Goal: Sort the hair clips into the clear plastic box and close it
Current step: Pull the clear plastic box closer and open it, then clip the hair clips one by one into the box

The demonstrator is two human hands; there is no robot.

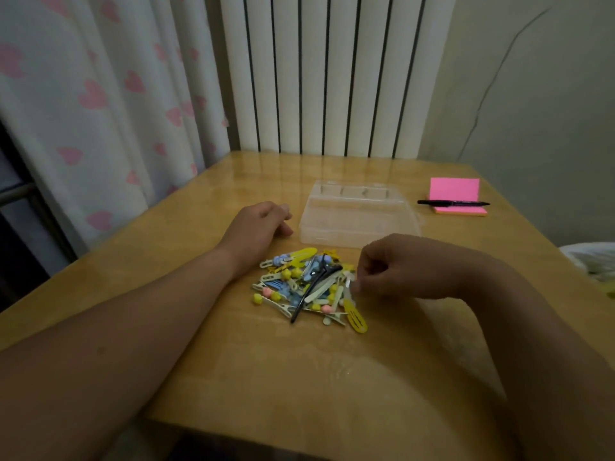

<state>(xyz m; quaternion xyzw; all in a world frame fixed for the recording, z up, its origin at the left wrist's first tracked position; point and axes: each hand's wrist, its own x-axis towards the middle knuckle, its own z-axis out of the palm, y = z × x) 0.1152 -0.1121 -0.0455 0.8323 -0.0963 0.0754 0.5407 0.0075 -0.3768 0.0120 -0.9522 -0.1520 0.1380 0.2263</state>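
Honey-coloured wood makes up the table (266, 377), and the hair clips (306, 287) lie on it in one loose pile at the middle, between the two forearms. The pile mixes yellow, pale blue, pink and cream pieces. A long black clip (314, 289) lies slantwise across it, and a yellow snap clip (356, 317) sticks out at its near right corner. Just beyond the pile, on the far side, sits the clear plastic box (357, 216). None of the coloured clips shows inside it. Its lid seems to stand up along the far edge, though the see-through plastic makes this hard to read. The left hand (263, 224) rests on the table just left of the box and far left of the pile, its fingers loosely curled under with nothing in them. The right hand (396, 267) hangs over the right edge of the pile, knuckles up and fingers bent inward. Its fingertips (355, 287) are drawn together on a pale clip (347, 280), but that spot is blurred. At the far right of the table, pink sticky notes (456, 194) lie with a black pen (452, 203) across them, well apart from the box. A white bag (595, 261) shows at the right edge. Behind the table stand a white radiator (332, 74) and, to its left, a curtain (93, 94) printed with pink hearts.
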